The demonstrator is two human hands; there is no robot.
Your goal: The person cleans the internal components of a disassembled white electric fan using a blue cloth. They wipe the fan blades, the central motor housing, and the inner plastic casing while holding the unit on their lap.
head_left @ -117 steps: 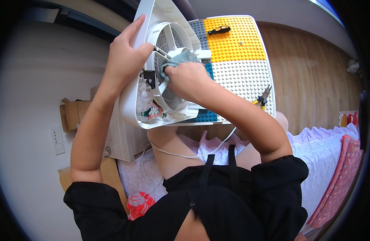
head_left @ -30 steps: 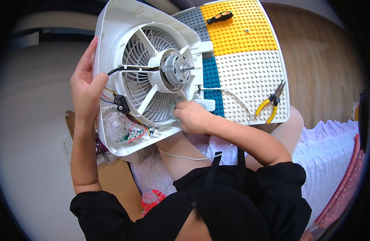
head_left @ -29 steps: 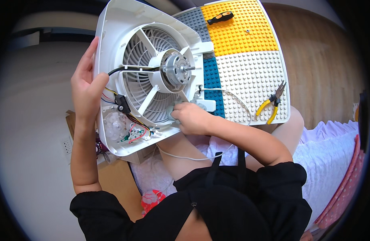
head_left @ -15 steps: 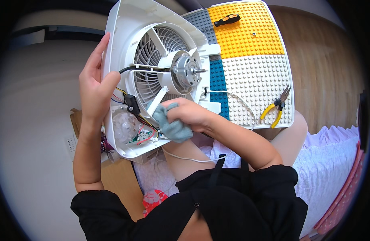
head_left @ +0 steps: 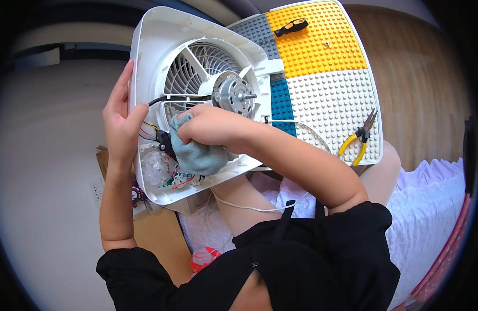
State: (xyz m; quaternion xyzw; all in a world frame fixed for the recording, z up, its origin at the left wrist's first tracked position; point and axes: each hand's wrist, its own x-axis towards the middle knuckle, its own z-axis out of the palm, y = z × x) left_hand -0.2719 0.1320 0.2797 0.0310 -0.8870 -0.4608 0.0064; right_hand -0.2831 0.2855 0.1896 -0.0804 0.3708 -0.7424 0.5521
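A white fan housing (head_left: 150, 57) stands tilted over my lap, its inside facing me. My left hand (head_left: 122, 122) is closed around its left rim, thumb on the near side. In my right hand (head_left: 213, 126) is a bunched grey-blue cloth (head_left: 197, 155), pressed against the lower part of the round fan frame. The silver motor (head_left: 233, 97) with its bare shaft sits in the middle of the grille (head_left: 202, 62). Beside the cloth are a black switch block (head_left: 165, 142) with coloured wires and a clear round part (head_left: 157, 168). The cloth hides part of the wiring and grille.
Under the housing's right side lies a table topped with studded plates (head_left: 327, 98). On it rest a black-and-orange screwdriver (head_left: 292, 27), a small metal nut (head_left: 326, 44) and yellow-handled pliers (head_left: 361, 137). A white cord (head_left: 314, 136) runs from the housing over the table edge.
My right hand has moved the cloth left and slightly up, deeper into the housing. The housing has shifted a little left and down, with my left hand still on its rim.
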